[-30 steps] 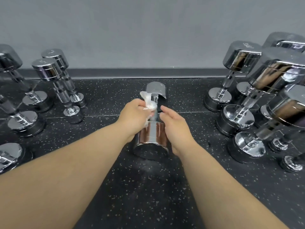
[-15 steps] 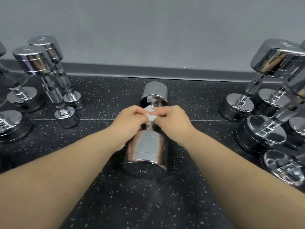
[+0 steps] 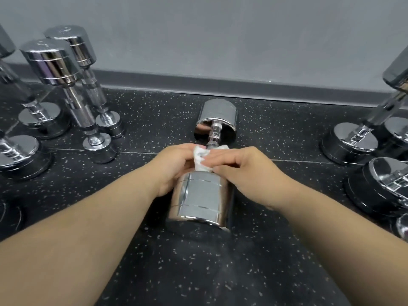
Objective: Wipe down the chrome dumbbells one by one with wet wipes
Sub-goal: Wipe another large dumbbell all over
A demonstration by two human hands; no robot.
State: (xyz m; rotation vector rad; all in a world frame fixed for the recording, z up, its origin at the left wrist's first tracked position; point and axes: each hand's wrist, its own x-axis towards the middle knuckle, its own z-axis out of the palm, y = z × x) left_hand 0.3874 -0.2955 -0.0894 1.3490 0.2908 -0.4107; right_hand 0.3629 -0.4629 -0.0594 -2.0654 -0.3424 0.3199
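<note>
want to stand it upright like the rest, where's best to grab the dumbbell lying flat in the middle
Probably the handle, from above: the dumbbell lies on its side, so the thin bar between the wide heads is exposed on top. The polished heads look too broad to wrap fingers round.

Person, two limbs in view: left forearm [image 3: 77, 228] with left hand [image 3: 174, 166], right forearm [image 3: 331, 228] with right hand [image 3: 245, 168], both bare from near edge to fingertips, right-hand fingernails short and plain.
</note>
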